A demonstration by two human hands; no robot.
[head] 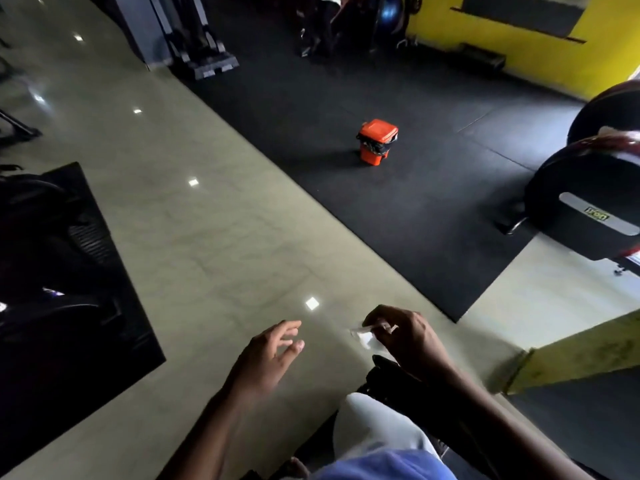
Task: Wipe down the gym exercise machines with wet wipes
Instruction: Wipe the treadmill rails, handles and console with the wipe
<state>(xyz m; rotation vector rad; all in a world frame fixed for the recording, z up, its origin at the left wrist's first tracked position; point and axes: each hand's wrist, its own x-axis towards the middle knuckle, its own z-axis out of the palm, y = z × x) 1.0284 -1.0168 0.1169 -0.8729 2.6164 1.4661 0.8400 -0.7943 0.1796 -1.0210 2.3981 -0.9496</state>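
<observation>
pinching a white wipe in curled fingers, the right hand hangs just beside the empty, loosely spread left hand.

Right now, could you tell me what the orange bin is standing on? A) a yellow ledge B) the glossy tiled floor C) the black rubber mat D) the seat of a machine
C: the orange bin stands upright on the black rubber mat, well clear of the glossy tiled floor.

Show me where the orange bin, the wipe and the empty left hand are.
orange bin [376,142]: head view, on its lid's front edge.
wipe [363,337]: head view, on the white sheet below the right hand's fingers.
left hand [268,355]: head view, mid-palm.
</observation>
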